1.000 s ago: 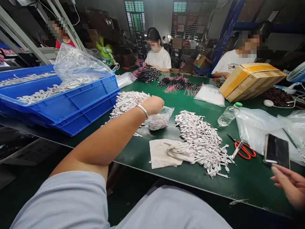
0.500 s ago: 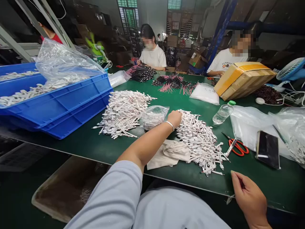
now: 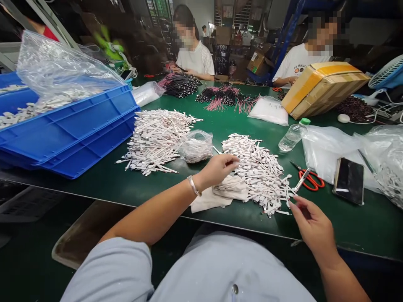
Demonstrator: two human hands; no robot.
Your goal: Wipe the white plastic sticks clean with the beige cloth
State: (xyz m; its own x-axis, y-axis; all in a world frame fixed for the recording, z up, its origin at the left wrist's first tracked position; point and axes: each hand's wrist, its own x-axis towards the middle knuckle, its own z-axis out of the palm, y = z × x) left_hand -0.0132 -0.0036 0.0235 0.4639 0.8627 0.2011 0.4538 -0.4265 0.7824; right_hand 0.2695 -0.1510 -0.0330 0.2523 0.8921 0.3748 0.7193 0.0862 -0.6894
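My left hand [image 3: 217, 168], with a silver bracelet on the wrist, hovers at the left edge of the right pile of white strip-shaped parts [image 3: 258, 167]; its fingers are pinched together, and what they hold is too small to name. My right hand [image 3: 311, 222] is at the pile's near right corner, fingertips close together and touching the outermost strips. A folded beige cloth [image 3: 220, 195] lies under my left hand. A second pile of white strips [image 3: 157, 138] and a small clear bag [image 3: 197, 147] of them lie to the left.
Blue crates [image 3: 72, 130] with more strips and a plastic bag stand at left. Red scissors [image 3: 310, 179], a phone [image 3: 349, 180], a water bottle [image 3: 292, 135], plastic bags and a taped cardboard box [image 3: 324, 86] are at right. Two people sit across the green table [image 3: 220, 121] by dark wire bundles [image 3: 226, 98].
My left hand came from the left pile and small bag across to the right pile's edge and drew back. My right hand rose from the table edge to the pile's corner.
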